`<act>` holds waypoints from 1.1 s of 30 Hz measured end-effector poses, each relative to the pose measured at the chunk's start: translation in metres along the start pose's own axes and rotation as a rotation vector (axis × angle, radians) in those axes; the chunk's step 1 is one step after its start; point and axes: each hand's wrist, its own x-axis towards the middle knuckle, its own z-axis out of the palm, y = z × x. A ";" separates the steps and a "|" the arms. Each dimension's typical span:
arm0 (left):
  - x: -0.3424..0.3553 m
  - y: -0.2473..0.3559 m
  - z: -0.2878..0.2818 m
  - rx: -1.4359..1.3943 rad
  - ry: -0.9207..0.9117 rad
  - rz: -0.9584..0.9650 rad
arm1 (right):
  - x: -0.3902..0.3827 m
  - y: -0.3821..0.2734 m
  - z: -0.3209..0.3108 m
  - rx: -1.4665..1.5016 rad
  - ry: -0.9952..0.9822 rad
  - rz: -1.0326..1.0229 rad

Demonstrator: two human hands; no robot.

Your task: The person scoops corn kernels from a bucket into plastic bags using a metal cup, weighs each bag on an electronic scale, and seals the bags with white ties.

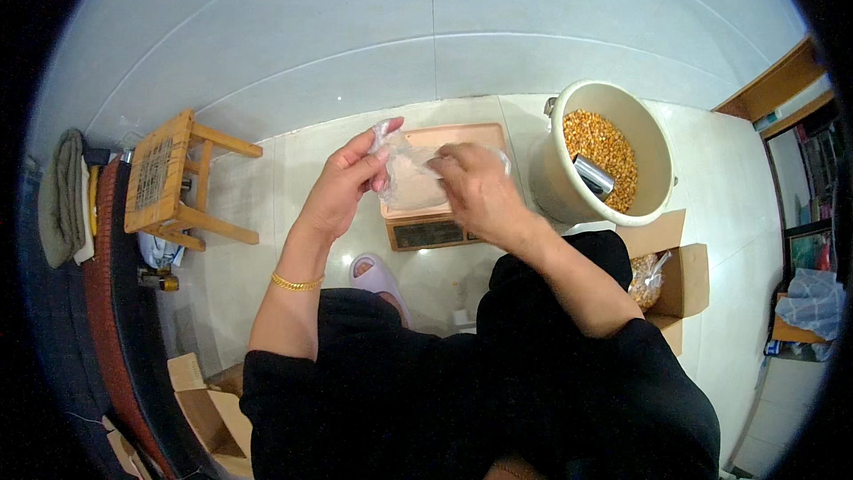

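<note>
Pinching a clear plastic bag between thumb and fingers, your left hand is holding it over a pink-topped scale; your blurred right hand is holding bent fingers at the bag's right side; I cannot tell whether they are pinching. A pale bucket of corn kernels is standing to the scale's right.

The right grip is blurred. Black clothing partly hides the lower-left carton. The scale display is too small to read
</note>
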 end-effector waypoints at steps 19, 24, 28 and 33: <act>-0.005 -0.001 -0.014 -0.195 0.116 -0.011 | 0.000 0.002 -0.003 -0.383 -0.713 0.314; 0.004 -0.009 -0.012 -0.025 0.191 -0.016 | 0.002 0.003 -0.023 -0.376 -0.536 0.323; 0.013 -0.013 0.004 -0.017 0.208 -0.045 | 0.012 -0.016 -0.096 -0.138 -0.356 0.335; 0.024 -0.023 0.014 -0.063 0.151 -0.111 | -0.006 0.072 -0.147 -0.117 0.059 0.628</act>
